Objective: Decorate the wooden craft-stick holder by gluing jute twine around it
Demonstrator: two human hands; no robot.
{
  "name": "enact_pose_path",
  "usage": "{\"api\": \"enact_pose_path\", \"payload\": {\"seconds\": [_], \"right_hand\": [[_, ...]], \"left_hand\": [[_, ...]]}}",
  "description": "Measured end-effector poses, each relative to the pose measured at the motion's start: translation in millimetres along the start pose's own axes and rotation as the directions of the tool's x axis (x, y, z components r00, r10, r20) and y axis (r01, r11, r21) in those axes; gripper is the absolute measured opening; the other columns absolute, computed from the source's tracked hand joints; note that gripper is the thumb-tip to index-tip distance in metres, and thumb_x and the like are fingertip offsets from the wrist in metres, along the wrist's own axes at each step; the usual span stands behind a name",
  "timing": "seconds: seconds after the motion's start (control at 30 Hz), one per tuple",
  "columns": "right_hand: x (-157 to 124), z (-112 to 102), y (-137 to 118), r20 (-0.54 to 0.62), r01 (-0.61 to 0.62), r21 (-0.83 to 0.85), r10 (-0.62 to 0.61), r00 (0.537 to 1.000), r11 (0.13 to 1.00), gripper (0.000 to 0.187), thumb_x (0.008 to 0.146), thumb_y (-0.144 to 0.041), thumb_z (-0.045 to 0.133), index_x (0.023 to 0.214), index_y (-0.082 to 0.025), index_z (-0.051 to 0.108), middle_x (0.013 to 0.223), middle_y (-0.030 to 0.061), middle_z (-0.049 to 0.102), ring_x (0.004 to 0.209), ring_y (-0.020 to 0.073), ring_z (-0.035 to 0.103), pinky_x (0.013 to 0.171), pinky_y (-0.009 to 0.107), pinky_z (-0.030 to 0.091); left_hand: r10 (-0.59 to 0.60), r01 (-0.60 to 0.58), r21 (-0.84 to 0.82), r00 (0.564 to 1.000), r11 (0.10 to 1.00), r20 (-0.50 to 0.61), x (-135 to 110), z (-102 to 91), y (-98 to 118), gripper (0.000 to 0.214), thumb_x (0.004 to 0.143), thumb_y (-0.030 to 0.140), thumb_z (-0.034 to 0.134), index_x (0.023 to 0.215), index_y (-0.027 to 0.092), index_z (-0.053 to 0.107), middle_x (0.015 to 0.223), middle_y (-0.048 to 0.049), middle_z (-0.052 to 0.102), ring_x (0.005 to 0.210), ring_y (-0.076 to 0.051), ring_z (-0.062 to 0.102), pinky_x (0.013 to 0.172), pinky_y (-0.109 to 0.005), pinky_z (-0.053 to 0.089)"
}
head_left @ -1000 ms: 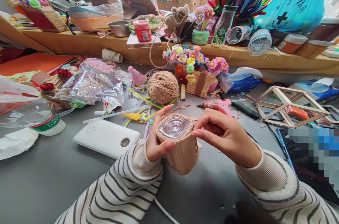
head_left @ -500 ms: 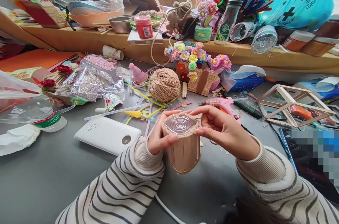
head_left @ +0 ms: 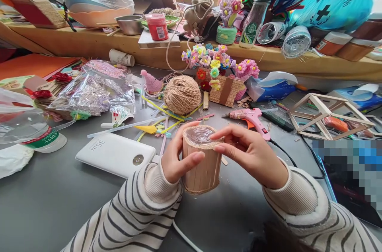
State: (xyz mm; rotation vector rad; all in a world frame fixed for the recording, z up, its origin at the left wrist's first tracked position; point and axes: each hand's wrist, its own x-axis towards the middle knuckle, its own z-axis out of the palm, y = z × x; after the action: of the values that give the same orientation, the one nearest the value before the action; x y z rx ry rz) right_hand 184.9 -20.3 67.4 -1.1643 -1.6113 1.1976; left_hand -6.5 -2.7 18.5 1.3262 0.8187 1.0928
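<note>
A small pot (head_left: 201,168) clad in wooden craft sticks, with a clear plastic bottle base showing on top and a twine band round the rim, stands upside down on the grey table (head_left: 53,200). My left hand (head_left: 176,156) wraps round its left side, thumb on the front. My right hand (head_left: 250,149) presses its fingertips on the twine at the right of the rim. Both sleeves are white with dark stripes.
A twine ball (head_left: 182,94) and a pink glue gun (head_left: 251,118) lie just behind the pot. A white power bank (head_left: 115,154) sits to the left, a stick frame (head_left: 325,116) to the right. Pipe-cleaner flowers (head_left: 215,61), a plastic bag (head_left: 92,89) and a cluttered wooden shelf (head_left: 89,47) fill the back.
The pot has been tipped from facing me to standing more upright on the table. My right fingers slid along the rim's twine toward the left.
</note>
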Motion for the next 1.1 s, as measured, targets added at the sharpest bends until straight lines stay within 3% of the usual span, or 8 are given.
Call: {"api": "enact_pose_path", "payload": {"seconds": [0.13,0.4,0.83,1.1], "right_hand": [[-4.8,4.6,-0.3,-0.044,0.012,-0.044,-0.014,0.999,0.999,0.023,0.082,-0.040,0.066,0.090,-0.018,0.068,0.070,0.0020,0.059,0.063,0.0143,0.052,0.056,0.027,0.043],[-7.3,8.9,-1.4,-0.096,0.089,-0.101,-0.099,0.990,0.991,0.015,0.083,-0.033,0.067,0.088,-0.019,0.068,0.063,-0.0020,0.052,0.056,0.0110,0.046,0.048,0.023,0.036],[-4.5,1.7,-5.9,-0.049,0.116,-0.069,-0.120,0.992,0.991,0.016,0.085,-0.028,0.064,0.096,-0.017,0.065,0.062,-0.0048,0.047,0.052,0.0086,0.043,0.045,0.021,0.035],[-6.0,-4.3,-7.9,-0.071,0.149,-0.222,-0.168,0.983,0.964,0.012,0.085,-0.029,0.064,0.085,-0.018,0.066,0.065,0.0003,0.059,0.055,0.0109,0.048,0.049,0.024,0.039]], "left_hand": [[-0.008,0.007,0.043,1.000,0.999,0.015,-1.5,-2.1,2.3,0.069,0.069,0.047,0.077,0.127,0.018,0.055,0.125,-0.0133,0.066,0.115,-0.034,0.062,0.100,-0.046,0.048],[0.018,-0.017,-0.029,0.999,0.999,0.030,-0.1,0.9,0.0,0.073,0.072,0.043,0.076,0.135,0.017,0.048,0.133,-0.0148,0.063,0.122,-0.034,0.060,0.104,-0.045,0.048],[0.092,-0.091,0.048,0.995,0.995,-0.028,3.1,-2.6,-7.8,0.066,0.074,0.046,0.072,0.129,0.014,0.051,0.125,-0.0157,0.068,0.113,-0.034,0.065,0.098,-0.044,0.052],[0.127,-0.124,0.074,0.991,0.990,-0.037,0.4,-1.9,-9.5,0.066,0.075,0.046,0.071,0.129,0.014,0.051,0.124,-0.0148,0.069,0.112,-0.031,0.066,0.096,-0.040,0.052]]}}
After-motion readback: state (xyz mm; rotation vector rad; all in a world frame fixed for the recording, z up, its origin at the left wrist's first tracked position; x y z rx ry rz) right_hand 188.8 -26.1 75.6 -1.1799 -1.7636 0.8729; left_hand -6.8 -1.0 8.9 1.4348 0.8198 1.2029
